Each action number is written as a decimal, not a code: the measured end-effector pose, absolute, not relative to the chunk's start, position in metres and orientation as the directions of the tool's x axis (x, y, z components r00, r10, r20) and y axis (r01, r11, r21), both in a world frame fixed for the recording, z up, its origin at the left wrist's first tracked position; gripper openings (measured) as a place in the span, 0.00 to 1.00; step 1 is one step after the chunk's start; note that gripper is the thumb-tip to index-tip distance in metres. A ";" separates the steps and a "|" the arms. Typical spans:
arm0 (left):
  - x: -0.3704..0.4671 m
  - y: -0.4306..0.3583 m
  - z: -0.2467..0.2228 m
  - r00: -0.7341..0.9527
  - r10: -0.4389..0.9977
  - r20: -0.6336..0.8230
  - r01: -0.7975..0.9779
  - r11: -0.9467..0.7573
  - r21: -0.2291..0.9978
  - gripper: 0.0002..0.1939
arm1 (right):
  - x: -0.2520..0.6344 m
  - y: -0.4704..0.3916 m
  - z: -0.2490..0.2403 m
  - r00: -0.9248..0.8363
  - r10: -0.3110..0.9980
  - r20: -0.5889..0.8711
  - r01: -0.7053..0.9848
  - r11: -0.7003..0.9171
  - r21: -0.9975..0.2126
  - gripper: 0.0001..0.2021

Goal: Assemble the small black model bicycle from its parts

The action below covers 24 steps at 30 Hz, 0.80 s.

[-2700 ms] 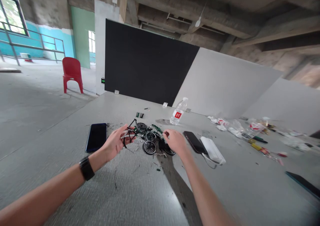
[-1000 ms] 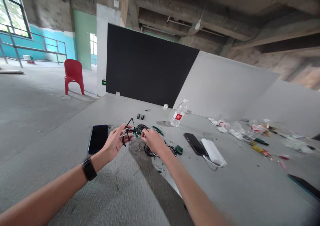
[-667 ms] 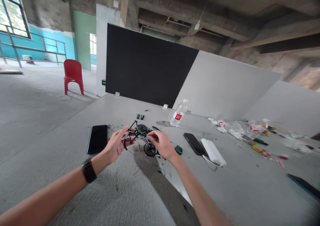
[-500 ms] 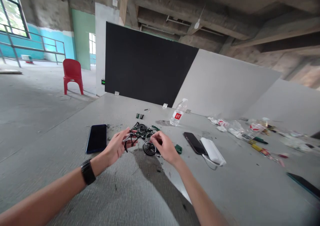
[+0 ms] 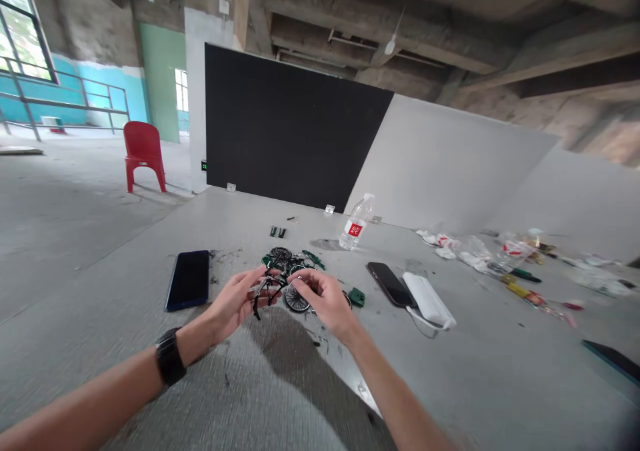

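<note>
My left hand holds a small black frame, like part of a model bicycle, between thumb and fingers. Close to its right side is my right hand, thumb and index finger pinched near the frame's end; anything between those fingertips is too small to make out. A spoked black wheel shows just below the right fingertips. Behind the hands lie another wheel and dark green parts. A green piece rests right of my right hand.
A dark phone lies left, and another phone beside a white power bank lies right. A water bottle stands behind. Crumpled plastic litter is at far right; a black-and-white partition borders the table.
My right hand has moved left, bringing its fingertips up to the black frame. The frame has tilted slightly in my left hand, and the view has shifted a little.
</note>
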State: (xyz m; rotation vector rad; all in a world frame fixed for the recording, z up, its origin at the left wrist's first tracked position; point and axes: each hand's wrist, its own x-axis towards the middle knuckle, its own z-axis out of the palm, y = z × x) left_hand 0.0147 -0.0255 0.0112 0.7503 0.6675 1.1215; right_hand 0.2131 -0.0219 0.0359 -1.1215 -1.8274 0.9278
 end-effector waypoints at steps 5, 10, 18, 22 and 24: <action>0.017 -0.027 0.011 0.307 0.947 -0.091 -0.522 0.247 0.816 0.15 | 0.213 -0.025 0.038 -0.309 0.915 0.258 0.387 0.369 -0.845 0.14; 0.017 -0.027 0.014 0.248 0.961 -0.125 -0.543 0.244 0.804 0.12 | 0.229 -0.015 0.036 -0.245 0.940 0.236 0.547 0.335 -0.767 0.13; 0.012 -0.020 0.008 0.228 0.969 -0.096 -0.537 0.208 0.817 0.16 | 0.217 -0.008 0.014 -0.332 0.916 0.226 0.632 0.394 -0.667 0.07; 0.011 -0.019 0.008 0.218 0.971 -0.096 -0.547 0.203 0.812 0.15 | 0.210 -0.009 0.011 -0.324 0.918 0.227 0.632 0.389 -0.670 0.11; 0.010 -0.018 0.009 0.210 0.972 -0.108 -0.552 0.210 0.807 0.14 | 0.214 -0.008 0.015 -0.320 0.915 0.247 0.651 0.402 -0.644 0.13</action>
